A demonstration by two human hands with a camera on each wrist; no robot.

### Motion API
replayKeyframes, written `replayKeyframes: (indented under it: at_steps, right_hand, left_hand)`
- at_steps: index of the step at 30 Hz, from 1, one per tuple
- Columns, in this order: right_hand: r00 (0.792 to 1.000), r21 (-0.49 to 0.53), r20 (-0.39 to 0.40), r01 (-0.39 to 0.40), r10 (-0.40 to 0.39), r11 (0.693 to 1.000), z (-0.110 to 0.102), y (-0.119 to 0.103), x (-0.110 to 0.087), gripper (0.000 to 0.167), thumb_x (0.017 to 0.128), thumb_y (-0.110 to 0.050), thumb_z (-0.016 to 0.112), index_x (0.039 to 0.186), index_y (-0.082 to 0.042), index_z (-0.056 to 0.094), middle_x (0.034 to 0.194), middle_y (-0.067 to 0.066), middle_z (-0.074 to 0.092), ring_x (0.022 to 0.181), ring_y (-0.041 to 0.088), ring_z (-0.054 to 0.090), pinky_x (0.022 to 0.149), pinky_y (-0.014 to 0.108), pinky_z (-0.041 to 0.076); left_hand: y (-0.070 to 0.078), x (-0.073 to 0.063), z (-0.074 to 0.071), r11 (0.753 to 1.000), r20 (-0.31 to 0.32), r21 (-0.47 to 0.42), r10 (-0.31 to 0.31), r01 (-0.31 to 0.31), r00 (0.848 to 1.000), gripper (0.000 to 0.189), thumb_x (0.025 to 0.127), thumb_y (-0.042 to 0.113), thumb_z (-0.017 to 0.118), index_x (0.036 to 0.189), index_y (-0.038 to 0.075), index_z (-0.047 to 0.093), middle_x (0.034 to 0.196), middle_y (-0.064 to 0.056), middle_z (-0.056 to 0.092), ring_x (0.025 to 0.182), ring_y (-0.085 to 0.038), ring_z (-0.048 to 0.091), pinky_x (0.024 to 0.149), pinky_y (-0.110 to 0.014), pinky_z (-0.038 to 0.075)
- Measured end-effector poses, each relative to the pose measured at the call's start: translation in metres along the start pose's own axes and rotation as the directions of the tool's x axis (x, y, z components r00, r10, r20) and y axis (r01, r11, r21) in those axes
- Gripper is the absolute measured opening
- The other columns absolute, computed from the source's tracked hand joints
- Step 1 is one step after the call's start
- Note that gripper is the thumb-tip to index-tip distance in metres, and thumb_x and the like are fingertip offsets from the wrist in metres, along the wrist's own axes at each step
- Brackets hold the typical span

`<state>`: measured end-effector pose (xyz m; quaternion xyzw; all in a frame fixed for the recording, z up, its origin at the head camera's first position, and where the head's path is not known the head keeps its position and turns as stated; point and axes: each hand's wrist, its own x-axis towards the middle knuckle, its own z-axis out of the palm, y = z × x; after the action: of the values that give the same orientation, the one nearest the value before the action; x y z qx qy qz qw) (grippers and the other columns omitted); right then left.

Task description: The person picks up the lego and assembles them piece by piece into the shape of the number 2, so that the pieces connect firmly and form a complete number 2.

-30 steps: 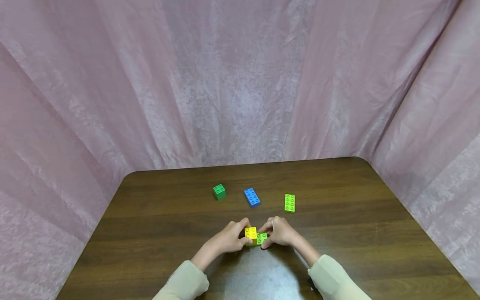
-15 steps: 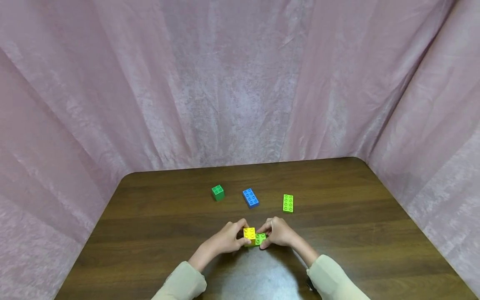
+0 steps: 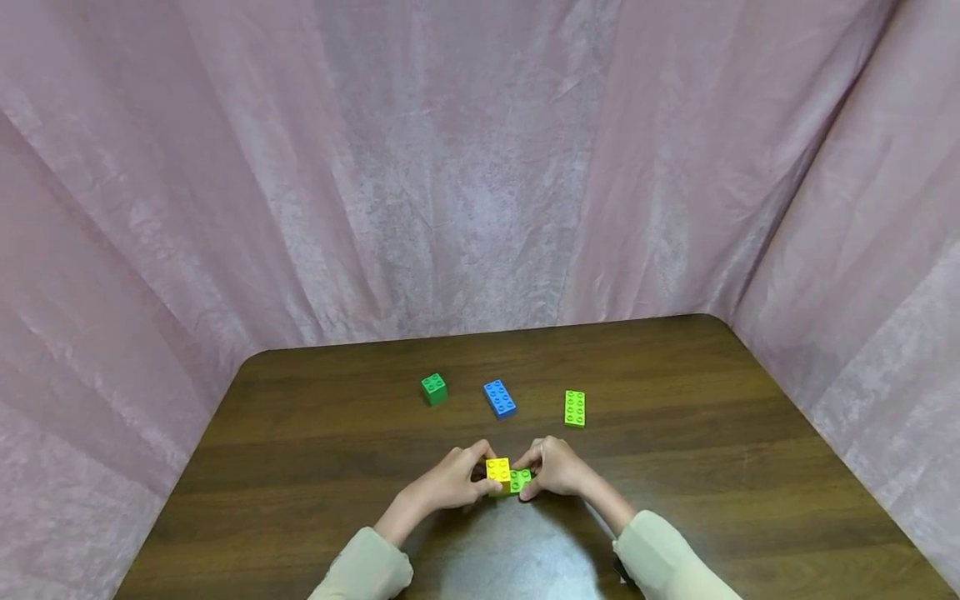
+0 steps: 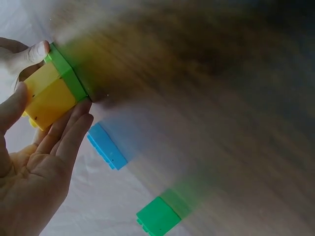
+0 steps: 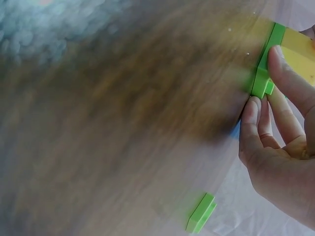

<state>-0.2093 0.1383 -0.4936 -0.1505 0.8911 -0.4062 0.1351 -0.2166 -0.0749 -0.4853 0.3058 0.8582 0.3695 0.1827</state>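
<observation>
A yellow building block [image 3: 498,472] sits on the left part of a flat lime-green building block [image 3: 520,481] on the table, near the person's side. My left hand [image 3: 455,478] pinches the yellow block between thumb and fingers. From the other side my right hand [image 3: 557,468] grips the lime-green block's right end, thumb on the near side. The left wrist view shows the yellow block [image 4: 50,93] squarely on top of the lime-green block [image 4: 68,73]. In the right wrist view, the thumb presses on the lime-green block [image 5: 268,59].
Farther back on the brown wooden table [image 3: 315,433] lie a dark green block [image 3: 434,389], a blue block [image 3: 499,399] and a second lime-green block [image 3: 574,408], spaced apart. A pink curtain [image 3: 465,167] hangs behind and at both sides.
The head view has shifted slightly. Both hands keep the same hold on the yellow and lime-green blocks, and the three other blocks have not moved on the table.
</observation>
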Motion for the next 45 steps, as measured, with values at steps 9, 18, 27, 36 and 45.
replayKeyframes:
  at_steps: [9, 18, 27, 36, 45]
  right_hand:
    - [1.000, -0.004, -0.013, -0.012, 0.012, 1.000, -0.003, -0.002, 0.000, 0.038, 0.062, -0.005, 0.090, 0.098, -0.001, 0.077, 0.084, 0.005, 0.067, 0.077, 0.013, 0.053, 0.063, 0.020, 0.045]
    - [1.000, -0.001, -0.006, -0.002, 0.002, 1.000, 0.001, -0.001, 0.000, 0.037, 0.063, -0.005, 0.089, 0.097, -0.001, 0.076, 0.084, 0.006, 0.068, 0.076, 0.014, 0.053, 0.062, 0.019, 0.044]
    - [1.000, -0.017, -0.009, 0.000, 0.000, 1.000, 0.002, 0.001, 0.000, 0.037, 0.062, -0.007, 0.090, 0.097, -0.002, 0.077, 0.082, 0.004, 0.067, 0.075, 0.012, 0.052, 0.062, 0.019, 0.043]
    - [1.000, -0.029, -0.014, 0.028, -0.028, 0.999, -0.002, 0.001, -0.002, 0.038, 0.062, -0.007, 0.089, 0.098, -0.002, 0.077, 0.080, 0.005, 0.067, 0.073, 0.010, 0.050, 0.062, 0.018, 0.042]
    - [0.999, -0.007, -0.007, 0.050, -0.050, 0.999, 0.001, 0.004, 0.001, 0.036, 0.064, -0.007, 0.089, 0.097, -0.001, 0.077, 0.078, 0.003, 0.065, 0.070, 0.007, 0.048, 0.060, 0.018, 0.041]
  left_hand:
    - [0.000, 0.001, 0.000, 0.999, 0.004, -0.034, -0.002, 0.002, 1.000, 0.023, 0.091, 0.016, 0.068, 0.106, 0.003, 0.055, 0.103, -0.015, 0.071, 0.085, -0.016, 0.067, 0.080, -0.032, 0.056]
    - [-0.002, -0.001, -0.001, 0.999, 0.025, -0.047, 0.004, -0.003, 1.000, 0.022, 0.092, 0.016, 0.068, 0.106, 0.004, 0.056, 0.105, -0.013, 0.070, 0.104, -0.026, 0.067, 0.090, -0.040, 0.056]
    - [-0.005, 0.002, -0.008, 0.998, 0.011, -0.048, 0.033, -0.033, 0.999, 0.032, 0.089, 0.023, 0.072, 0.108, 0.000, 0.060, 0.108, -0.015, 0.070, 0.100, -0.028, 0.069, 0.085, -0.036, 0.058]
    - [-0.007, 0.013, -0.027, 0.998, -0.067, -0.064, 0.012, -0.016, 0.998, 0.037, 0.101, 0.039, 0.051, 0.111, 0.006, 0.064, 0.110, -0.011, 0.071, 0.103, -0.023, 0.066, 0.090, -0.043, 0.054]
    - [-0.025, 0.034, -0.052, 0.995, -0.149, -0.066, 0.059, -0.069, 0.987, 0.034, 0.090, 0.021, 0.071, 0.113, -0.003, 0.064, 0.114, -0.019, 0.069, 0.110, -0.033, 0.064, 0.096, -0.050, 0.052]
